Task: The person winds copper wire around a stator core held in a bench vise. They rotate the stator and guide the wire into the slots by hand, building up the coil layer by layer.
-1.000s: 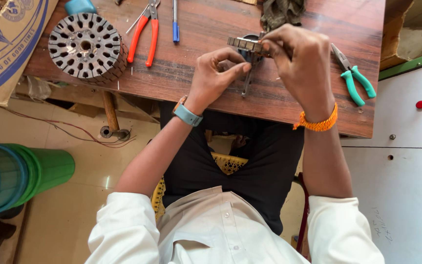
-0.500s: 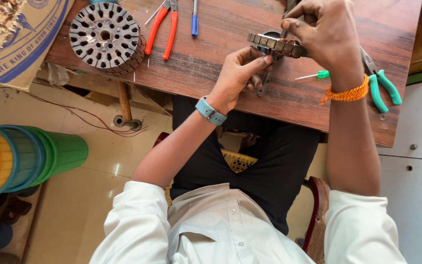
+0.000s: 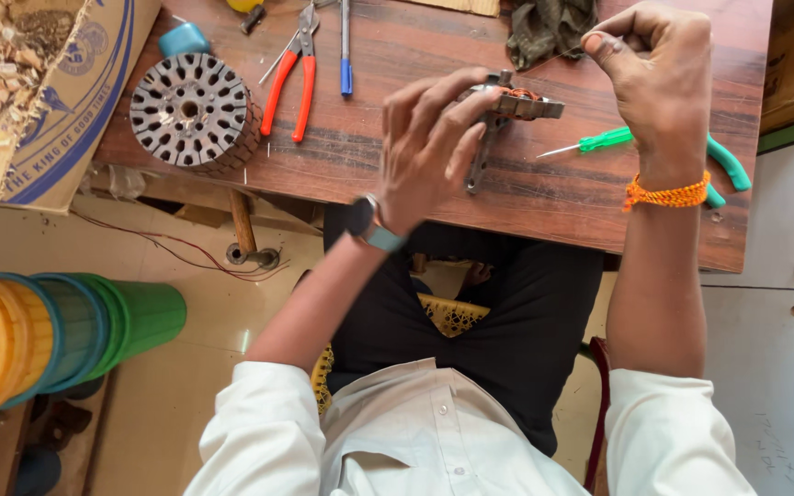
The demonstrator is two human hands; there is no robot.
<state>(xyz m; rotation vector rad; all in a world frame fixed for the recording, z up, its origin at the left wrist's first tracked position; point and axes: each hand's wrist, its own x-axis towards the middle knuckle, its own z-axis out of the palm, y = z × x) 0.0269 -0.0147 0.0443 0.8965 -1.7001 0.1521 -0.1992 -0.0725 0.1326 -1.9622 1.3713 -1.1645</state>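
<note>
So the small metal motor part with the copper winding (image 3: 515, 103) sits just above the wooden workbench (image 3: 397, 174), near its middle, and the left hand (image 3: 429, 147) has its fingers closed around the near end to keep it steady. The right hand (image 3: 659, 78) is up and off to the side with thumb and forefinger pinched tight on what looks like a thin strand of wire running back to the coil, hard to be sure since it's so fine. Looks to me like mid-winding, pulling a turn taut. A green-handled screwdriver (image 3: 595, 142) and teal-handled pliers (image 3: 726, 170) lie right by the right wrist, while red-handled pliers (image 3: 289, 78) and a slotted stator core (image 3: 190, 110) are well off to the left.
</note>
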